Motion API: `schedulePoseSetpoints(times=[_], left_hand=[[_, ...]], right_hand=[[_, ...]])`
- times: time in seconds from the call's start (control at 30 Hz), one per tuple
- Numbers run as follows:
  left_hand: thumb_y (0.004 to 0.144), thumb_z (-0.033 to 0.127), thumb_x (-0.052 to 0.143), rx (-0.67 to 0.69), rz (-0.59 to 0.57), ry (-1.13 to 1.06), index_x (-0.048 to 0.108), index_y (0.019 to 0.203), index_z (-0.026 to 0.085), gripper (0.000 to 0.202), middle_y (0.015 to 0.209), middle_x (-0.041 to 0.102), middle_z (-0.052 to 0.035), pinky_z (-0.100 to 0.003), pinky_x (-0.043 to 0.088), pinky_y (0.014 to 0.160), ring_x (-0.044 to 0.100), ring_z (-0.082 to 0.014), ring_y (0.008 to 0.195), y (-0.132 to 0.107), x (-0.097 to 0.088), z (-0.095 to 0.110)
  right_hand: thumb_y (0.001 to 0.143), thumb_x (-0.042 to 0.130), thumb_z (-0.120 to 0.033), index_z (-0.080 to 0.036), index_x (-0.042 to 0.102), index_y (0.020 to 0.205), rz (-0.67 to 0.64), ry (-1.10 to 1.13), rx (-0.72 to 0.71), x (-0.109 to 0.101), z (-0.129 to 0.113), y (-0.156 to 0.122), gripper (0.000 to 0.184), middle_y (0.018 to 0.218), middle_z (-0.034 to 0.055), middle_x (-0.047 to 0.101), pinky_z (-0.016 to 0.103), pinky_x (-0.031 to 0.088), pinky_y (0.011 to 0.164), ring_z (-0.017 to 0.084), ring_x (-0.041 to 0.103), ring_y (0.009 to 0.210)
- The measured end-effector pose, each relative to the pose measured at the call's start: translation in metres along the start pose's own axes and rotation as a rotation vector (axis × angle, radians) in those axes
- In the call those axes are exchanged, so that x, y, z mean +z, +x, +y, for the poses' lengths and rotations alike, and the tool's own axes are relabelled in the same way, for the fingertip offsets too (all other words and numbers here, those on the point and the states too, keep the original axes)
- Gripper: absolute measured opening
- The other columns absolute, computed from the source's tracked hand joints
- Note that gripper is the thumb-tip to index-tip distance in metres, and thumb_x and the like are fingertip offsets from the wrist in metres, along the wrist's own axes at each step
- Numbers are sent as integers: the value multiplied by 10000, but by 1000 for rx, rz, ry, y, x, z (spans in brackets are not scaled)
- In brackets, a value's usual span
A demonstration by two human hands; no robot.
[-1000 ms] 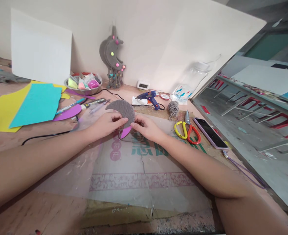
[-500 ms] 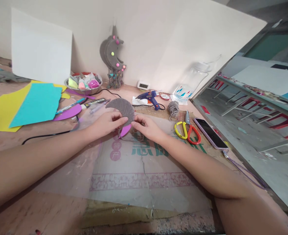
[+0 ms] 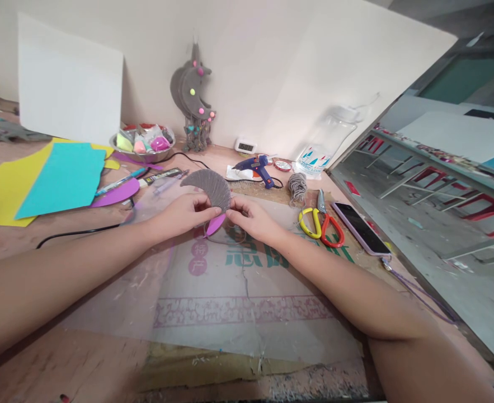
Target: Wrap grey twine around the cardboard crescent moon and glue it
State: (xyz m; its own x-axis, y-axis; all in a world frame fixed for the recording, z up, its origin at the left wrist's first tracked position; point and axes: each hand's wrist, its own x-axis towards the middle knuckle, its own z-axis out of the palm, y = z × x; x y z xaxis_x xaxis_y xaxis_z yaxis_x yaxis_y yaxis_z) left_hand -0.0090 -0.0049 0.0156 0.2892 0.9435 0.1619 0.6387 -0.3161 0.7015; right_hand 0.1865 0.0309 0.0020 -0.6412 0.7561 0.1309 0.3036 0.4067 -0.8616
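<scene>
A crescent moon shape (image 3: 211,183) stands tilted between my hands, most of it wound with grey yarn. Its lower tip (image 3: 215,225) shows bare purple. My left hand (image 3: 194,211) is closed on the crescent's inner edge, thumb on its face. At the outer edge, my right hand (image 3: 249,217) pinches the grey yarn close to where the winding stops. A loose loop of this yarn hangs below the fingers onto the plastic sheet (image 3: 247,280). The exact grip of the right fingertips is partly hidden.
To the right lie a ball of grey yarn (image 3: 297,187), pliers (image 3: 321,221) with yellow and red handles, and a phone (image 3: 362,228). Behind are a blue glue gun (image 3: 257,168) and a bowl (image 3: 141,154). Coloured sheets (image 3: 64,179) lie left. A finished moon hanging (image 3: 194,98) is on the wall.
My left thumb has shifted slightly down and right on the crescent, and a little less purple shows at the tip. The surrounding things stay in place.
</scene>
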Motion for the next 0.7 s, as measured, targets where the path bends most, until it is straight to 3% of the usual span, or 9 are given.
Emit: schedulePoseSetpoints(times=[0.17, 0.47, 0.6, 0.7], left_hand=[[804, 480, 527, -28, 14, 26, 528, 579, 175, 380, 598, 547, 4, -256, 360, 534, 506, -132, 587, 0, 1, 0], [790, 571, 495, -108, -98, 30, 655, 706, 165, 444, 669, 663, -36, -279, 380, 556, 577, -175, 625, 0, 1, -3], [780, 557, 512, -110, -72, 0, 649, 674, 168, 426, 649, 658, -33, -273, 379, 536, 570, -172, 606, 0, 1, -2], [777, 508, 536, -150, -1, -75, 592, 584, 167, 396, 580, 601, -16, -258, 373, 506, 537, -149, 560, -1, -1, 2]], right_hand=[[811, 504, -330, -170, 507, 771, 8, -3, 10, 0, -2, 0, 165, 647, -42, 447, 240, 336, 576, 96, 414, 595], [748, 493, -224, -173, 506, 747, 6, 14, -37, 1, 1, 2, 52, 670, -40, 440, 237, 334, 594, 99, 409, 629], [744, 472, -206, -178, 502, 776, -6, 34, -28, 2, 2, 1, 52, 675, -39, 480, 239, 357, 603, 103, 440, 628], [797, 487, -262, -182, 510, 819, 86, 3, -33, 1, -1, 1, 86, 702, -27, 516, 246, 384, 621, 108, 468, 637]])
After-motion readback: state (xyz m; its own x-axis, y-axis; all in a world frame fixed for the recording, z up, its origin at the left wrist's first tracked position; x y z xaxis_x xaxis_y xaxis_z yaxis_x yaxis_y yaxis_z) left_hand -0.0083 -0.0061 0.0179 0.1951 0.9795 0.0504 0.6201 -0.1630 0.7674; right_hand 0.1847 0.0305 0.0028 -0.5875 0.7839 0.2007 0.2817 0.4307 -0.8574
